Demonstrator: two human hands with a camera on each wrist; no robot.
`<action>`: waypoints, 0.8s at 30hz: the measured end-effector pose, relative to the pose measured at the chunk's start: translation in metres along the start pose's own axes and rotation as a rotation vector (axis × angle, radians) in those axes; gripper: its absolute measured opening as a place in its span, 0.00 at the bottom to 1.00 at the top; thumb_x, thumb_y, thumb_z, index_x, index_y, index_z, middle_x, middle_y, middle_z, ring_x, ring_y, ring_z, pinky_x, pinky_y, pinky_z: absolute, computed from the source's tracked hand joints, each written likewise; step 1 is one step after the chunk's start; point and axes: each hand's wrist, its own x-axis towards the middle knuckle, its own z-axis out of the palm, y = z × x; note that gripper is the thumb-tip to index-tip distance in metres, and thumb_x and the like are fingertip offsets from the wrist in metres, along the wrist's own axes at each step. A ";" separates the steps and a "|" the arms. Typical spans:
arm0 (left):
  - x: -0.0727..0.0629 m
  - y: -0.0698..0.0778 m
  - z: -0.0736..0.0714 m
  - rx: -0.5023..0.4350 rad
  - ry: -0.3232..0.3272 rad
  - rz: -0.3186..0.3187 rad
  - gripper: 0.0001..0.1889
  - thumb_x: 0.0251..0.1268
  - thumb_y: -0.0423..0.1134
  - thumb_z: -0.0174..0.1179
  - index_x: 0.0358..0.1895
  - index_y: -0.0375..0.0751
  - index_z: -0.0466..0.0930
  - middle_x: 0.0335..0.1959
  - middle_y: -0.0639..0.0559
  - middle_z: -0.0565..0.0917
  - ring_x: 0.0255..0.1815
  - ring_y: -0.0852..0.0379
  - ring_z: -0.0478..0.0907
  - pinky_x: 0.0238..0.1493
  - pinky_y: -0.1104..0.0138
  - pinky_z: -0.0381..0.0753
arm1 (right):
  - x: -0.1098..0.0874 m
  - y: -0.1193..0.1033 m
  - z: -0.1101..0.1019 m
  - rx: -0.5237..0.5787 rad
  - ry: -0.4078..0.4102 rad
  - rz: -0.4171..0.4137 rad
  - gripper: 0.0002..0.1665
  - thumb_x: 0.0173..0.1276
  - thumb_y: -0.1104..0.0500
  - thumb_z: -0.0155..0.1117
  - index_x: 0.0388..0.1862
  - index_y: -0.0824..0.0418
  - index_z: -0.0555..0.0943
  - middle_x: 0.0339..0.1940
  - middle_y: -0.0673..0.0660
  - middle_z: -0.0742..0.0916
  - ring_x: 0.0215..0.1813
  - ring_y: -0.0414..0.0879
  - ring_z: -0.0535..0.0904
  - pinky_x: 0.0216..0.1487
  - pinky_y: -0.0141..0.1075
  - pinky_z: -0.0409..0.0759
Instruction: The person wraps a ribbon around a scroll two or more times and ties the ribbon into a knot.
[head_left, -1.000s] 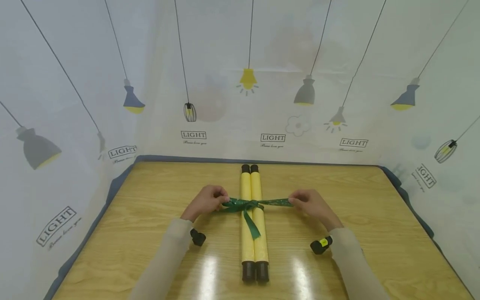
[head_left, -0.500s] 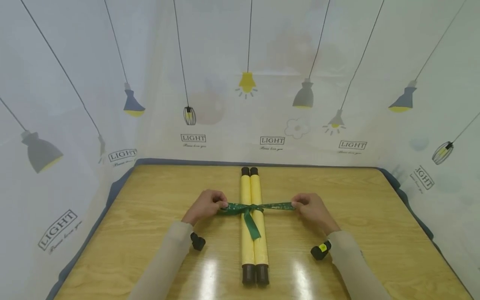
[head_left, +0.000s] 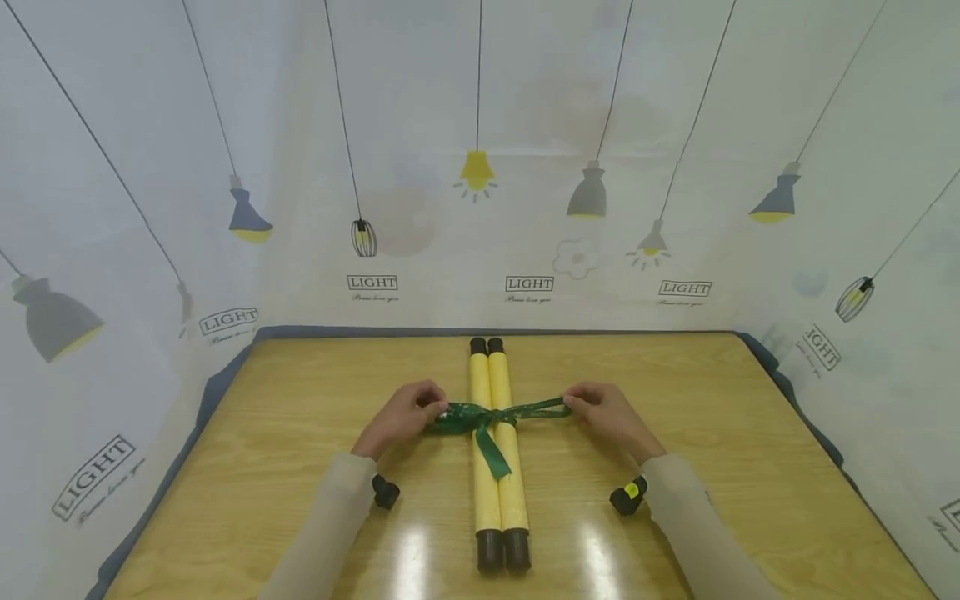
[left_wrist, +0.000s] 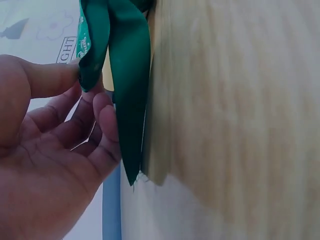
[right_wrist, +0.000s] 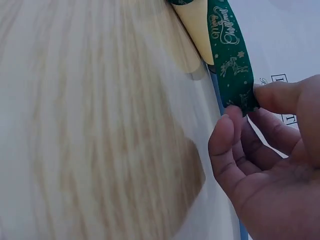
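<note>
Two yellow rolls (head_left: 487,492) with dark end caps lie side by side on the table, pointing away from me. A green ribbon (head_left: 492,451) is knotted round their middle, one tail hanging over the rolls. On the left, my left hand (head_left: 402,417) pinches a ribbon loop between thumb and fingers; in the left wrist view a cut ribbon tail (left_wrist: 131,100) hangs beside the fingertips. Opposite, my right hand (head_left: 611,417) pinches the other loop, drawn out from the knot. Pale printed lettering and a reindeer show on this ribbon part (right_wrist: 231,60) in the right wrist view.
The wooden table (head_left: 300,500) reaches round both arms, with glare near its front. A pale wall covering (head_left: 420,308) printed with lamps encloses the back and sides. Dark wrist cameras (head_left: 628,497) sit at both cuffs.
The head view has shifted slightly, so the scene sits a little further left. Both hands keep their pinch on the ribbon; the loop at the right hand now shows two separate strands.
</note>
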 end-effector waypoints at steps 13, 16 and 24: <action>-0.005 0.004 0.006 -0.009 0.105 -0.024 0.15 0.79 0.54 0.55 0.55 0.52 0.82 0.53 0.55 0.86 0.56 0.53 0.81 0.62 0.51 0.79 | 0.000 -0.007 -0.001 -0.049 -0.022 -0.010 0.31 0.79 0.37 0.55 0.69 0.54 0.78 0.65 0.59 0.84 0.63 0.55 0.81 0.61 0.49 0.81; -0.006 0.006 0.002 -0.011 0.121 -0.026 0.19 0.78 0.56 0.55 0.60 0.49 0.81 0.58 0.51 0.84 0.62 0.48 0.79 0.66 0.48 0.77 | 0.000 -0.007 -0.004 -0.073 -0.043 -0.049 0.33 0.79 0.37 0.54 0.72 0.55 0.75 0.69 0.60 0.81 0.65 0.58 0.80 0.61 0.51 0.82; -0.012 0.001 -0.014 0.143 0.173 -0.008 0.35 0.76 0.62 0.53 0.76 0.44 0.66 0.75 0.40 0.69 0.78 0.36 0.62 0.73 0.38 0.65 | -0.004 -0.001 -0.015 -0.178 -0.036 -0.098 0.40 0.77 0.35 0.55 0.80 0.52 0.64 0.77 0.67 0.72 0.70 0.69 0.75 0.66 0.65 0.74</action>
